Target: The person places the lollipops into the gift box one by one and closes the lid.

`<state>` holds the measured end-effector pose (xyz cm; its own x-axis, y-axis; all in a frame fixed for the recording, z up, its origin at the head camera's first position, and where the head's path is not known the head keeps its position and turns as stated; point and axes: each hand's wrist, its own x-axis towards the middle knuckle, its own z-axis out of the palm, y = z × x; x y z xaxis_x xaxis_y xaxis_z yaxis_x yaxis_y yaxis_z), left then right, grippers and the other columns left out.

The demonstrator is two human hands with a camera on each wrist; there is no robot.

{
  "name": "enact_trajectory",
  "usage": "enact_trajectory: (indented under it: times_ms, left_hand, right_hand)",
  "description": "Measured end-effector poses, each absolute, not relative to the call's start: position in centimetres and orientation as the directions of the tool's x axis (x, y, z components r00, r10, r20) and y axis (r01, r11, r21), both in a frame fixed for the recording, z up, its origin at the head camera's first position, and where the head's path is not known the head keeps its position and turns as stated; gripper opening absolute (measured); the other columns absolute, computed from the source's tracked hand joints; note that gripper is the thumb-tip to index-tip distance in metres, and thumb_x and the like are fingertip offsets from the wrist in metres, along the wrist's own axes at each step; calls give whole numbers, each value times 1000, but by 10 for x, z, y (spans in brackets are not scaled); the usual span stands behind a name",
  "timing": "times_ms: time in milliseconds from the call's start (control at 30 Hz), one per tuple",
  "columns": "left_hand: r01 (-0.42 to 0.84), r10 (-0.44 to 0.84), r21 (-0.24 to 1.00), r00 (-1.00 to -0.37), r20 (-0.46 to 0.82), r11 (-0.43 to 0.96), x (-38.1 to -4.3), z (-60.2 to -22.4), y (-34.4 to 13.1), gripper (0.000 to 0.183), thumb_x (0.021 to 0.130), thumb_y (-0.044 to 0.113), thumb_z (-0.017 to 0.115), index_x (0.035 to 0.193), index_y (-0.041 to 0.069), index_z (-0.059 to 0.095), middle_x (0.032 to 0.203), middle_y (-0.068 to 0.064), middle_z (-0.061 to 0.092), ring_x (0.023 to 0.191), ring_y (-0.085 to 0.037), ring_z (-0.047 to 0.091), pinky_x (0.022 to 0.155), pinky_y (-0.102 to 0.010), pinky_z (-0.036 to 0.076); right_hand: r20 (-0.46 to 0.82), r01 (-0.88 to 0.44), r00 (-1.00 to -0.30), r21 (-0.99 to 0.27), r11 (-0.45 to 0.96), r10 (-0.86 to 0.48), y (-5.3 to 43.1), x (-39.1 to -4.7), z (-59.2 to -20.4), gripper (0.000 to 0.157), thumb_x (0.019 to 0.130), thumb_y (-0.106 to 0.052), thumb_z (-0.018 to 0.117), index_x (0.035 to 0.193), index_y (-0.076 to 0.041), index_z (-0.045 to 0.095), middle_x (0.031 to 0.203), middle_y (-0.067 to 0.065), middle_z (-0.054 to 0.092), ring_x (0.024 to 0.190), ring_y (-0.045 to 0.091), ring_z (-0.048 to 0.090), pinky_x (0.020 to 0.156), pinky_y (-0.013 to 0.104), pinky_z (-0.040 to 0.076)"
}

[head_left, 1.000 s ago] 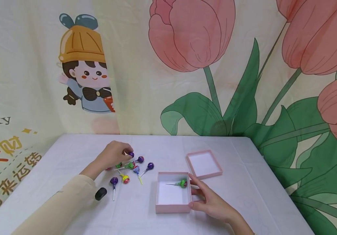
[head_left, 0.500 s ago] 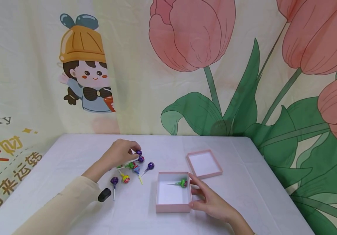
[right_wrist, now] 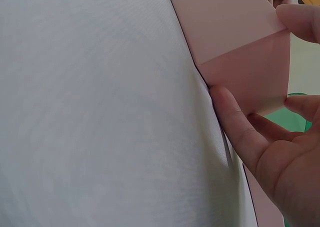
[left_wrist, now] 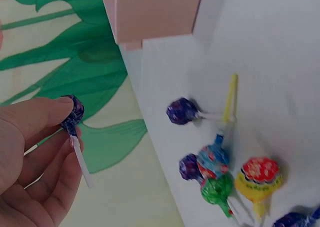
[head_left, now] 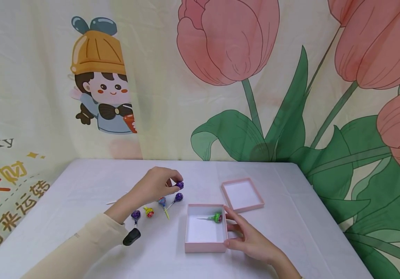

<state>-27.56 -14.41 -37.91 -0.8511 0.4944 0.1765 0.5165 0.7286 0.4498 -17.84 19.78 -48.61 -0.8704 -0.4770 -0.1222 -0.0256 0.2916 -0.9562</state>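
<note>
My left hand (head_left: 158,182) pinches a purple-wrapped lollipop (left_wrist: 75,109) by its head between thumb and fingers, raised above the table; the white stick points down in the left wrist view. Below and beside it lie several other lollipops, among them a purple one (head_left: 178,197), a blue one (left_wrist: 212,159), a green one (left_wrist: 216,188) and a yellow-and-red one (left_wrist: 259,179). My right hand (head_left: 252,238) holds the right side of a pink box (head_left: 205,247), thumb at its near corner and forefinger at its far corner. Inside the box lies a green lollipop (head_left: 217,217).
The pink lid (head_left: 243,195) rests inner side up behind and right of the box. A black object (head_left: 131,236) sits at my left cuff. The white-covered table (head_left: 165,259) ends at a curtain printed with tulips (head_left: 228,42).
My left hand has moved right with the purple lollipop, away from the scattered ones toward the box. My right hand and the box have stayed in place.
</note>
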Motion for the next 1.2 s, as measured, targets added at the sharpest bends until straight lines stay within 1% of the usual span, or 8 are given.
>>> enact_trajectory:
  times_ms: [167, 433, 733, 867, 1067, 1200]
  left_hand:
    - [568, 538, 439, -818, 206, 696, -267, -376, -130, 20, 91, 13, 85, 110, 15, 79, 90, 11, 73, 78, -7, 62, 67, -25, 54]
    - [618, 594, 434, -777, 209, 656, -255, -380, -106, 19, 91, 13, 85, 108, 17, 79, 91, 13, 73, 79, -5, 62, 68, -21, 55]
    - [658, 653, 446, -732, 194, 606, -245, -389, -80, 18, 92, 14, 85, 109, 17, 79, 97, 8, 76, 79, -5, 63, 71, -21, 55]
    - [676, 673, 443, -714, 195, 589, -244, -397, -71, 17, 92, 14, 85, 109, 17, 80, 97, 8, 77, 78, -4, 62, 72, -20, 55]
    - [704, 707, 442, -680, 194, 556, -243, -410, -63, 16, 91, 13, 85, 106, 17, 80, 93, 9, 75, 75, -4, 61, 72, -21, 52]
    - [701, 716, 452, -676, 173, 552, -243, -416, -59, 17, 91, 13, 85, 107, 14, 80, 93, 8, 76, 74, -2, 60, 72, -21, 51]
  right_hand:
    - [-124, -24, -872, -956, 293, -474, 197, -179, -486, 88, 98, -25, 78, 168, -39, 26, 170, 15, 30, 145, 36, 48, 108, 35, 53]
    - [-139, -11, -882, -949, 316, -450, 195, -179, -486, 90, 96, -29, 79, 169, -38, 25, 170, 16, 31, 144, 37, 49, 110, 46, 52]
    - [-136, -15, -878, -950, 312, -458, 195, -179, -485, 90, 97, -28, 78, 169, -36, 24, 170, 18, 30, 145, 39, 48, 109, 46, 53]
    - [-133, -21, -876, -950, 312, -463, 196, -180, -485, 90, 97, -28, 79, 169, -37, 24, 170, 17, 30, 146, 39, 48, 108, 44, 53]
    - [-107, -42, -859, -960, 276, -501, 198, -179, -486, 88, 100, -24, 76, 170, -33, 23, 171, 18, 30, 145, 40, 48, 107, 35, 54]
    - [-96, -49, -852, -964, 260, -515, 200, -179, -486, 88, 101, -22, 75, 170, -33, 22, 171, 17, 29, 146, 40, 47, 105, 29, 53]
